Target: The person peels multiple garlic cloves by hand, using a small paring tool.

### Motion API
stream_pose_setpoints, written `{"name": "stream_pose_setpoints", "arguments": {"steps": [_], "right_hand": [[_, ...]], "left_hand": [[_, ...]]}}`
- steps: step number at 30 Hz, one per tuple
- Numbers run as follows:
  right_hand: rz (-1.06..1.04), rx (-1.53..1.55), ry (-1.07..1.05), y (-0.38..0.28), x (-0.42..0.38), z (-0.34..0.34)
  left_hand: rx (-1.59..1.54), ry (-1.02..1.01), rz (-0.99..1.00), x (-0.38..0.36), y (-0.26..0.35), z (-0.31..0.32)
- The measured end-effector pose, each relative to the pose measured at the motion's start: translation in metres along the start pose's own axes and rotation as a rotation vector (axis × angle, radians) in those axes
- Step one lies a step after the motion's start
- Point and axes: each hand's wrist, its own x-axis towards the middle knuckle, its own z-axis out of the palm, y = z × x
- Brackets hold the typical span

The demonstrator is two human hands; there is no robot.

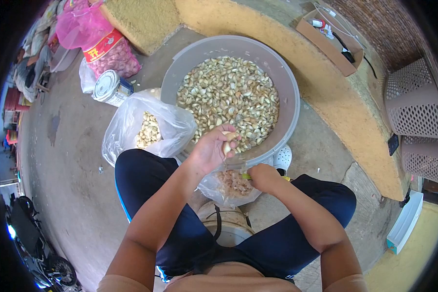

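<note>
My left hand (213,148) is curled around a few garlic cloves (229,141), over the near edge of a large grey tub (290,109). Garlic cloves fill much of the tub. To the right and nearer me, my right hand (264,178) is closed on a small tool with a yellow-green part (246,176); its blade cannot be made out. Below the hands is a clear bag of papery skins (233,184). Left of the tub, an open plastic bag (173,117) holds peeled cloves (149,130).
A paint can (107,87) and a pink mesh sack (114,53) stand at the upper left. A cardboard box (328,41) rests on the yellow ledge (345,112). Perforated baskets (413,97) are at the right. A motorcycle (39,243) is at the lower left.
</note>
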Motion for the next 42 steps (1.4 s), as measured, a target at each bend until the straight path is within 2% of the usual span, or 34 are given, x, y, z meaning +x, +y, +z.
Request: {"name": "stream_pose_setpoints", "arguments": {"steps": [6,9,15,21,24,30,33,36,39,42], "right_hand": [[-0.041,0.058,0.115,-0.006,0.003,0.013],[-0.091,0.004,-0.01,-0.005,0.007,0.013],[0.0,0.045,0.018,-0.013,0.002,-0.009],[-0.036,0.089,0.176,-0.012,0.004,-0.001],[0.023,0.103,0.032,-0.014,0.003,-0.014],[0.014,0.064,0.003,-0.01,0.003,-0.022],[0.066,0.103,0.143,-0.006,0.005,-0.016],[0.124,0.061,-0.055,-0.009,0.007,-0.02],[-0.041,0.01,-0.133,-0.003,0.003,-0.009],[0.008,-0.01,-0.144,-0.003,0.004,-0.013]], "left_hand": [[0.054,-0.002,-0.018,-0.001,0.0,0.007],[0.081,0.017,-0.007,-0.001,-0.002,0.006],[0.133,0.02,-0.017,-0.002,-0.002,0.006],[0.156,0.042,-0.021,-0.001,-0.004,0.006],[0.176,0.036,-0.023,-0.001,-0.006,0.007],[0.222,0.073,-0.03,0.001,-0.008,0.005],[0.194,0.057,-0.043,0.003,-0.01,-0.003],[0.203,0.114,-0.034,0.001,-0.007,0.004],[0.217,0.116,-0.027,0.0,-0.006,0.004],[0.212,0.082,-0.011,0.001,-0.007,0.003]]}}
